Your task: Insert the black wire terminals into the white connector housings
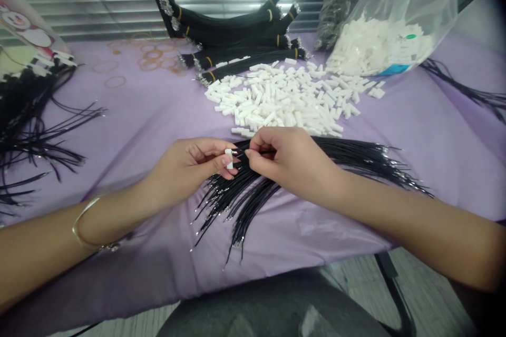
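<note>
My left hand (pixel 193 164) pinches a small white plastic connector (pixel 229 158) between thumb and fingers. My right hand (pixel 286 160) is closed on the end of a thin black wire (pixel 261 152), its metal tip right at the connector. Both hands hover over a loose bundle of black wires (pixel 348 158) with metal tips, lying across the purple tablecloth (pixel 158 110). A heap of white connectors (pixel 284 100) lies just beyond my hands.
Tied bundles of black wires (pixel 241 42) lie at the back centre. A clear plastic bag (pixel 387 31) of white connectors stands at the back right. Loose black wires (pixel 31 126) spread on the left, rubber bands (pixel 130 63) behind them. The table edge is near me.
</note>
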{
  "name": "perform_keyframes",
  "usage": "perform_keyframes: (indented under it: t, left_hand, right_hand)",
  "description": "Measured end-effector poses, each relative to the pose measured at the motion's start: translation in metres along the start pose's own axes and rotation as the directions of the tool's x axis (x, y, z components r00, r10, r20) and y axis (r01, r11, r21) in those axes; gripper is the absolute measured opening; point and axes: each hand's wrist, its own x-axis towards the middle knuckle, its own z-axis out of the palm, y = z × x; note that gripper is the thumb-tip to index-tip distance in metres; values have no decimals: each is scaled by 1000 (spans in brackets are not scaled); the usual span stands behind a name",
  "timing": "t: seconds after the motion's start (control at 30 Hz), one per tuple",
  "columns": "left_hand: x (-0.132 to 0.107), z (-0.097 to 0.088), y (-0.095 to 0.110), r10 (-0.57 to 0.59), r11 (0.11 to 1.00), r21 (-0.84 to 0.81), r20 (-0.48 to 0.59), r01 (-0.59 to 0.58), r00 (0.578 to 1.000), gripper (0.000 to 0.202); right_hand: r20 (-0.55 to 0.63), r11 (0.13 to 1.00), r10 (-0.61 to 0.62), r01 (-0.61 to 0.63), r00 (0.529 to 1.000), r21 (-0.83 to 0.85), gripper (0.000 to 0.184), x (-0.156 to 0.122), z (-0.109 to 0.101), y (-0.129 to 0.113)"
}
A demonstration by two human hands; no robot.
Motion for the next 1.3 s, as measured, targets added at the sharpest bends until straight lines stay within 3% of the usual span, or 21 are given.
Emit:
perform_keyframes:
  t: [0.87,1.3]
  left_hand:
    - [-1,-1,0,-31,999,7,18,31,999,21]
    - [-3,-1,5,-30,999,38,51,29,998,16]
  right_hand:
    - [11,991,10,-11,1000,132,12,-1,-2,3]
    - [14,999,4,-4,1000,49,12,-2,1,4]
